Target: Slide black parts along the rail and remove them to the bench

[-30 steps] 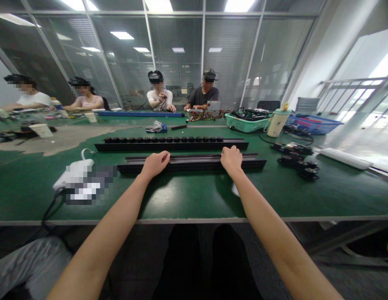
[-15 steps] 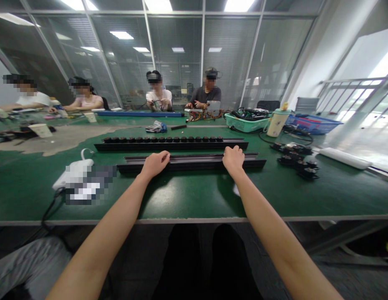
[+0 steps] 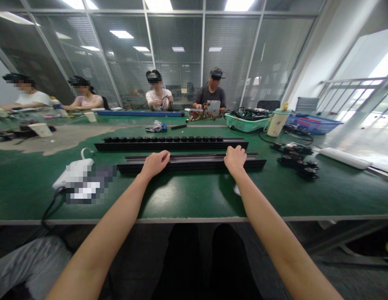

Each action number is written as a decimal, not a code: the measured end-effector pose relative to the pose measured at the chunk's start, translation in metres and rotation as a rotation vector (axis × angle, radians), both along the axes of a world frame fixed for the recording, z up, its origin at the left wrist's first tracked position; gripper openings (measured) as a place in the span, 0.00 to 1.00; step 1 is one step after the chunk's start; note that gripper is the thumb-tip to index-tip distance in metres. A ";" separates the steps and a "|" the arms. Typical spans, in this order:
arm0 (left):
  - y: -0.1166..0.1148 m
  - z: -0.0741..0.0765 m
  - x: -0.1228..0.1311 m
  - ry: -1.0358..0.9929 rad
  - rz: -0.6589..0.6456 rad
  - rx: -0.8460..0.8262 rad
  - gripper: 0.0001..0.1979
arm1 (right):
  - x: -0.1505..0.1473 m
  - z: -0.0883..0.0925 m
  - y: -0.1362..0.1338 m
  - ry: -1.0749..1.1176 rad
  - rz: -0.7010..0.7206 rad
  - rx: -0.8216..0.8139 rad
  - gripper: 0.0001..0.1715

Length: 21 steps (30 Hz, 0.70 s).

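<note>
A long black metal rail (image 3: pixel 197 166) with a hollow channel lies crosswise on the green table in front of me. Around its left part my left hand (image 3: pixel 155 162) is closed, fingers curled over the far edge. My right hand (image 3: pixel 235 159) grips the same rail toward its right end, its knuckles up and fingertips hidden inside or behind it. Just beyond lies a second black rail (image 3: pixel 172 146), with a row of several small black parts (image 3: pixel 162 139) seated along it.
Loose black parts (image 3: pixel 298 158) lie to the right beside a white roll (image 3: pixel 344 158). A white adapter (image 3: pixel 73 173) with a cable sits at left. Farther back are a green basket (image 3: pixel 247 123), a blue basket (image 3: pixel 319 125), a cup (image 3: pixel 278 123) and co-workers across the table.
My right hand has slid very slightly right along the rail; my left hand and both rails stay put. Across the table, a co-worker in dark clothing has shifted to the right.
</note>
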<state>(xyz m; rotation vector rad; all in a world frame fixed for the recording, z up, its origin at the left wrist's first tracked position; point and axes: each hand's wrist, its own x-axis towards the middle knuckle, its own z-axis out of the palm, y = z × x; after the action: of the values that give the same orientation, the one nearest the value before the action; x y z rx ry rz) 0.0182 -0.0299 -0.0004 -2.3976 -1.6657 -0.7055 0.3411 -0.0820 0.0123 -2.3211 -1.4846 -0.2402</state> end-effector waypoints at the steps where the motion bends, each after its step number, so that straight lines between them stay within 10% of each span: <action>1: 0.000 0.000 0.000 -0.002 -0.001 0.002 0.21 | 0.000 0.000 0.000 0.000 -0.003 -0.001 0.21; 21: 0.003 -0.003 -0.002 0.008 0.005 0.013 0.22 | 0.007 -0.001 0.005 0.051 -0.125 0.021 0.22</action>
<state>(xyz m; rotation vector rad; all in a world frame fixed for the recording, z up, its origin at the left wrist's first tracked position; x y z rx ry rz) 0.0165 -0.0271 -0.0031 -2.3831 -1.6588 -0.7021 0.3484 -0.0773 0.0118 -2.3880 -1.3086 -0.2261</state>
